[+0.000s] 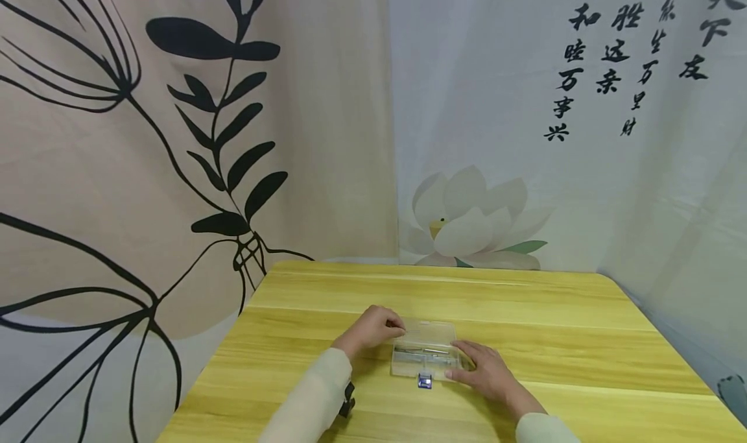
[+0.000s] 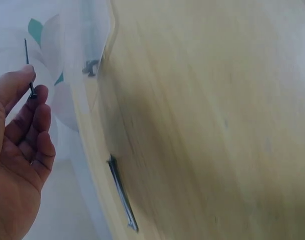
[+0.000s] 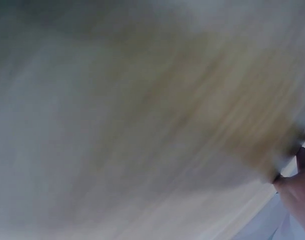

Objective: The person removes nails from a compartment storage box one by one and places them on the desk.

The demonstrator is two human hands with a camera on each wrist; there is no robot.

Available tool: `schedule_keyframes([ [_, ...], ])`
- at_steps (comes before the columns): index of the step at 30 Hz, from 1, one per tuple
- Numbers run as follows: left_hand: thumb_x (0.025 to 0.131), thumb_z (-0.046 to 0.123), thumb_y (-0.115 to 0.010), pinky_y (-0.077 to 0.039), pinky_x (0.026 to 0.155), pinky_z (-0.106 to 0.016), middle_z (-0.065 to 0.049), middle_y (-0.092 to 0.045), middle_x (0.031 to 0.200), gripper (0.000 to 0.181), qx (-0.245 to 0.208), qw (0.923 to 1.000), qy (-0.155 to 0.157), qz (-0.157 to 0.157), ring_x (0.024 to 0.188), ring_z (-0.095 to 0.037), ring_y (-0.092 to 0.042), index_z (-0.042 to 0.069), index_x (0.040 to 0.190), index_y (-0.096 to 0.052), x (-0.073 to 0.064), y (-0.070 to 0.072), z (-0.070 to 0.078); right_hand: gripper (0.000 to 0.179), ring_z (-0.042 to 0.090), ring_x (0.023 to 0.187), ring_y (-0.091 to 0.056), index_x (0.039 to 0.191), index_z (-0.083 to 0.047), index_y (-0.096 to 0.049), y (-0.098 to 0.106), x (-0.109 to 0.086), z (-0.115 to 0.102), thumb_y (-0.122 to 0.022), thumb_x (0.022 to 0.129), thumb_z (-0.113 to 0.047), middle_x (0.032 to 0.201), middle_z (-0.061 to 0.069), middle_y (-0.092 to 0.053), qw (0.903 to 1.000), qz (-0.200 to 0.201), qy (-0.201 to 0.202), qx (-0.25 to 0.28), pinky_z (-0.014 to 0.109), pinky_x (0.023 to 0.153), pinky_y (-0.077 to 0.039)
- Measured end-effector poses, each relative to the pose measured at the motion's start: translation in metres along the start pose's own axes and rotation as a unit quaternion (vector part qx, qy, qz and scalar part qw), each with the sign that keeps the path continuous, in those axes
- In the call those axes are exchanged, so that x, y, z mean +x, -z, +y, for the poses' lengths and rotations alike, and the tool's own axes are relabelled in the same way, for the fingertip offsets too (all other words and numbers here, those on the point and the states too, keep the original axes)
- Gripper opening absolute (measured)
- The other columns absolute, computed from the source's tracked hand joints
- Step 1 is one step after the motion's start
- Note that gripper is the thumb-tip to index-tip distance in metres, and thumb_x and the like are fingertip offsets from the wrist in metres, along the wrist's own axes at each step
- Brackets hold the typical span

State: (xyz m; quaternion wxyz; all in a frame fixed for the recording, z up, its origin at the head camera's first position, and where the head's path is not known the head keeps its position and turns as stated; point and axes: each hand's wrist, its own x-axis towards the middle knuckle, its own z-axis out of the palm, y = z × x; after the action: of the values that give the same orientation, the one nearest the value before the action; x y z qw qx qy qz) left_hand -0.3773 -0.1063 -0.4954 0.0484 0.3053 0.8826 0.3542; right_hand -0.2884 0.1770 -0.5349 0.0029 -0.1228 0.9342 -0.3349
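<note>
Cream sleeves [image 1: 309, 397] fill the nearest ground, at the bottom edge, and the left one has a black fitting [image 1: 347, 401] at the wrist! Behind it all hangs the big printed fabric backdrop [image 1: 332, 138], dark leaf sprays on the left, a pale lotus [image 1: 467, 216] and black brushed characters on the right. Next comes the yellow wood-grain table [image 1: 280, 346], spread wide below. Now the hands: the right hand [image 1: 487, 368] takes the right end of the clear plastic box [image 1: 405, 369], thumb at the front corner, fingers at the back; its own wrist view is badly blurred. Left hand [image 1: 373, 326] is at the far left corner, beside the transparent lid [image 1: 432, 329], which is swung back behind the box. Slim metal rods [image 1: 426, 351] lie crosswise inside, and at the middle of the front edge there's a little blue latch [image 1: 425, 381]. And the smallest of the lot, a thin dark nail [image 2: 26, 52], is pinched between left thumb and forefinger, clear of the wood in the left wrist view, head end down, the other fingers loosely bent!
</note>
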Motion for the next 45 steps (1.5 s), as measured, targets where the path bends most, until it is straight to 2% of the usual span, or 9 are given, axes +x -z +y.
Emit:
schedule_keyframes([
  [8,0.095,0.015,-0.069,-0.049,0.065,-0.027,0.008,-0.068,0.084,0.012,-0.018,0.9997,0.012,0.006,0.071,-0.007,-0.057,0.005,0.096,-0.077,-0.006,0.013,-0.007,0.071,0.05,0.134,-0.037,0.143,-0.012,-0.053,0.0,0.0,0.001,-0.074,0.086,-0.048,0.145,0.021,-0.047,1.0,-0.004,-0.001,-0.001,0.069,0.106,-0.021],
  [15,0.095,0.013,-0.067,-0.05,0.062,-0.029,0.004,-0.067,0.085,0.015,-0.065,0.9974,0.025,0.019,0.071,-0.012,-0.057,0.001,0.099,-0.074,-0.013,0.026,-0.017,0.071,0.05,0.134,-0.036,0.143,-0.01,-0.053,0.001,-0.001,0.002,-0.074,0.086,-0.048,0.145,0.021,-0.048,1.0,-0.002,-0.001,0.001,0.069,0.107,-0.02],
  [21,0.096,0.016,-0.066,-0.049,0.068,-0.031,0.003,-0.066,0.088,0.017,-0.079,0.9956,0.043,0.027,0.077,-0.013,-0.057,0.001,0.101,-0.073,-0.023,0.038,-0.028,0.072,0.05,0.134,-0.036,0.144,-0.01,-0.053,0.001,0.0,0.001,-0.073,0.086,-0.049,0.146,0.021,-0.047,1.0,-0.005,-0.003,0.001,0.068,0.107,-0.02],
  [26,0.098,0.018,-0.065,-0.047,0.067,-0.033,-0.001,-0.065,0.091,0.019,-0.095,0.993,0.062,0.03,0.078,-0.021,-0.057,0.001,0.103,-0.071,-0.034,0.046,-0.037,0.072,0.052,0.134,-0.035,0.144,-0.01,-0.053,0.003,-0.001,-0.002,-0.074,0.086,-0.048,0.145,0.022,-0.047,0.9999,-0.006,-0.007,0.005,0.07,0.106,-0.021],
  [30,0.099,0.021,-0.064,-0.047,0.066,-0.033,0.0,-0.064,0.092,0.021,-0.09,0.9928,0.072,0.035,0.081,-0.025,-0.057,0.002,0.105,-0.072,-0.042,0.05,-0.043,0.071,0.052,0.133,-0.035,0.143,-0.009,-0.053,0.004,-0.002,-0.004,-0.074,0.086,-0.047,0.145,0.023,-0.047,1.0,-0.005,-0.003,0.005,0.07,0.106,-0.02],
  [36,0.098,0.025,-0.066,-0.047,0.068,-0.032,0.001,-0.064,0.094,0.022,-0.077,0.9928,0.079,0.045,0.08,-0.016,-0.055,0.004,0.103,-0.073,-0.051,0.053,-0.051,0.072,0.05,0.134,-0.037,0.143,-0.009,-0.053,0.004,-0.003,-0.004,-0.075,0.086,-0.047,0.144,0.022,-0.048,1.0,-0.004,0.001,0.005,0.069,0.107,-0.019],
  [41,0.097,0.021,-0.067,-0.047,0.068,-0.032,0.001,-0.064,0.093,0.019,-0.073,0.9936,0.072,0.049,0.08,-0.016,-0.055,0.004,0.101,-0.074,-0.057,0.053,-0.056,0.071,0.05,0.134,-0.037,0.143,-0.009,-0.053,0.004,-0.003,-0.004,-0.075,0.086,-0.046,0.144,0.022,-0.048,1.0,-0.005,0.002,0.007,0.069,0.107,-0.019],
  [45,0.097,0.02,-0.067,-0.046,0.071,-0.031,0.001,-0.064,0.094,0.016,-0.072,0.9931,0.077,0.052,0.082,-0.016,-0.054,0.007,0.099,-0.075,-0.063,0.053,-0.06,0.071,0.05,0.134,-0.037,0.143,-0.009,-0.053,0.005,-0.003,-0.005,-0.075,0.086,-0.047,0.144,0.022,-0.048,1.0,-0.005,0.001,0.006,0.069,0.107,-0.019],
])
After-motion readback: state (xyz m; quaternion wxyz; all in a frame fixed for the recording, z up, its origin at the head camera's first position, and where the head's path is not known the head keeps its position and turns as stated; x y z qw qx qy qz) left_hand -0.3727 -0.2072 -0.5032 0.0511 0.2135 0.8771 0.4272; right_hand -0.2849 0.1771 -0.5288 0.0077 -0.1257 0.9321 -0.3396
